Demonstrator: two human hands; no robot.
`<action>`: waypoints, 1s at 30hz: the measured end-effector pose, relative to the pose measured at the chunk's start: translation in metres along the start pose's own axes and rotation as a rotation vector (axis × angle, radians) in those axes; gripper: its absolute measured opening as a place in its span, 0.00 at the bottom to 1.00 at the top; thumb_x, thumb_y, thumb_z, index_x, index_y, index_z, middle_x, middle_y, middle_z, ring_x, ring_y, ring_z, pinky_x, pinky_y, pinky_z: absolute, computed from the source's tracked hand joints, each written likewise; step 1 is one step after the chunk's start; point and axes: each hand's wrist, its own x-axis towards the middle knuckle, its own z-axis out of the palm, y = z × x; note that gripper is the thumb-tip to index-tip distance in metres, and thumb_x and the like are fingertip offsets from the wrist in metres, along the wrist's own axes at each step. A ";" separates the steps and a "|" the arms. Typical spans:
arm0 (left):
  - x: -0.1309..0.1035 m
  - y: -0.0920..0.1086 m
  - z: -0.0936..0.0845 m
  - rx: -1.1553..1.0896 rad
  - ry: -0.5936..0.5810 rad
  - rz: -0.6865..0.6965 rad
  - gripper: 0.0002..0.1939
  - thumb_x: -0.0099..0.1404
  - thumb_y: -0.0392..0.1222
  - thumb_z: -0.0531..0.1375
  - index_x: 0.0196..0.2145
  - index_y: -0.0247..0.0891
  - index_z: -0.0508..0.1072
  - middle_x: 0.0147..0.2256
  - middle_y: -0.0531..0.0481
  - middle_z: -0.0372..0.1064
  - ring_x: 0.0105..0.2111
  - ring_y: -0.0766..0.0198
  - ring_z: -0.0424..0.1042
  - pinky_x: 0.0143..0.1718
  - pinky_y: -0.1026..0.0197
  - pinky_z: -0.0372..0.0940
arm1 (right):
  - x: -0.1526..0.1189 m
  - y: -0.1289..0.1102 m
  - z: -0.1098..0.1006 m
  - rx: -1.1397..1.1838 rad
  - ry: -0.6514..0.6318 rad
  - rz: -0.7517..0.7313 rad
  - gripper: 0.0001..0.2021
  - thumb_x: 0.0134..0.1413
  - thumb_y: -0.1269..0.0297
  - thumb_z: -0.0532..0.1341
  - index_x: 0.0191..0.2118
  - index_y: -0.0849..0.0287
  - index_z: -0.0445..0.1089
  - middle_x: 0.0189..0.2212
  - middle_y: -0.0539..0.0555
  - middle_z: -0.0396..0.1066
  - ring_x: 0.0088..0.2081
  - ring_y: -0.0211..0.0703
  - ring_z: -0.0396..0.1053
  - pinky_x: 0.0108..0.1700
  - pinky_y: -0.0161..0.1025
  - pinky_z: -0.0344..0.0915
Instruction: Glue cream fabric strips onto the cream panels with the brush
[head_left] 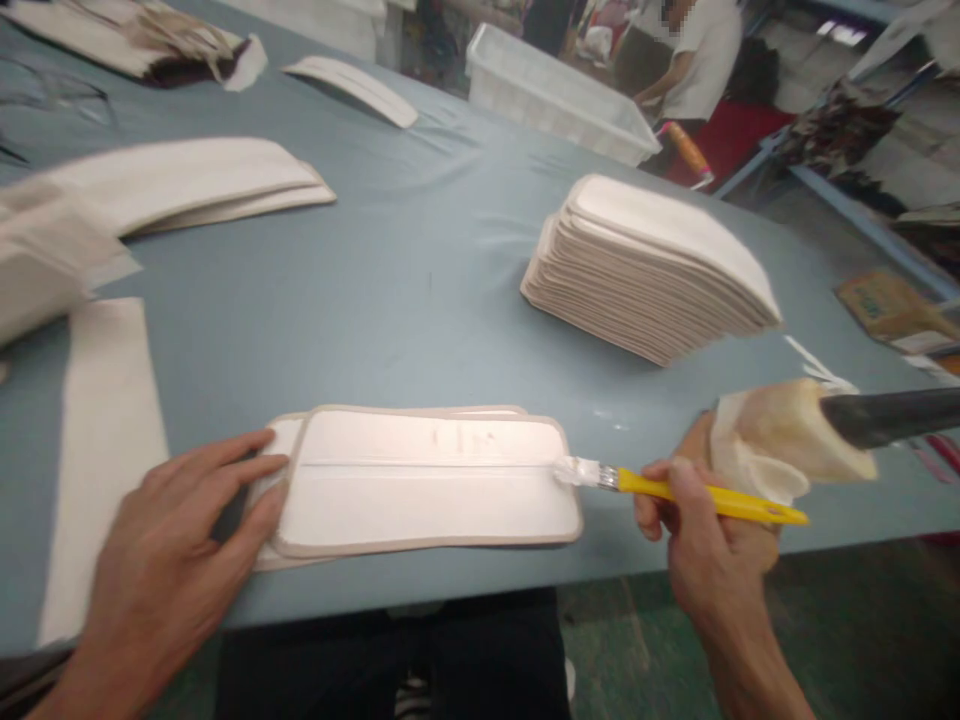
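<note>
Broadly, a blue-grey table (420,270) fills most of the view, with a person (709,60) in a white top beyond its far side. Near that far edge is a long translucent bin (559,95), and an orange-handled tool (688,150) is just beside its right end. A tall stack of pale, edged panels (667,225) stands on the table right of centre, its layers slightly fanned. Over on the left lie more pale curved panels (217,175), and nearer the person a long cream strip (112,420) runs beside the left hand. Close to the near edge, in the middle, the white upper panel (427,505) lies flat on a similar lower panel (286,437), which peeks out at the left and along the top; a crease line runs lengthwise across the upper one. To the right is a pale, crusted pot (780,425) with a dark rod (892,415) extending from it. The left hand (172,540) has its fingers extended and parted, touching the left end of the two panels. The right hand (701,530) has its fingers closed around the yellow handle of a brush (645,485), held in front of the pot. Its white-coated bristles (576,470) meet the right end of the upper panel, at the crease line.
</note>
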 end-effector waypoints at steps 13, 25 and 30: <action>-0.001 0.023 -0.002 0.002 0.075 -0.001 0.11 0.78 0.46 0.55 0.50 0.44 0.76 0.58 0.48 0.76 0.58 0.50 0.73 0.55 0.45 0.66 | -0.068 -0.067 0.173 0.292 -0.462 0.030 0.24 0.69 0.39 0.61 0.35 0.57 0.72 0.19 0.47 0.69 0.19 0.35 0.61 0.23 0.33 0.60; -0.003 0.026 -0.004 -0.013 0.068 -0.005 0.12 0.78 0.42 0.54 0.53 0.44 0.75 0.59 0.49 0.75 0.59 0.52 0.71 0.55 0.48 0.65 | -0.075 -0.062 0.184 0.240 -0.521 0.080 0.25 0.68 0.37 0.61 0.35 0.57 0.71 0.17 0.46 0.68 0.19 0.34 0.61 0.23 0.31 0.60; -0.002 0.026 -0.002 -0.003 0.067 0.002 0.13 0.77 0.41 0.54 0.53 0.43 0.75 0.59 0.49 0.75 0.59 0.51 0.71 0.55 0.47 0.65 | -0.066 -0.055 0.176 0.243 -0.526 0.070 0.26 0.69 0.37 0.61 0.35 0.57 0.72 0.17 0.46 0.68 0.19 0.35 0.63 0.23 0.31 0.62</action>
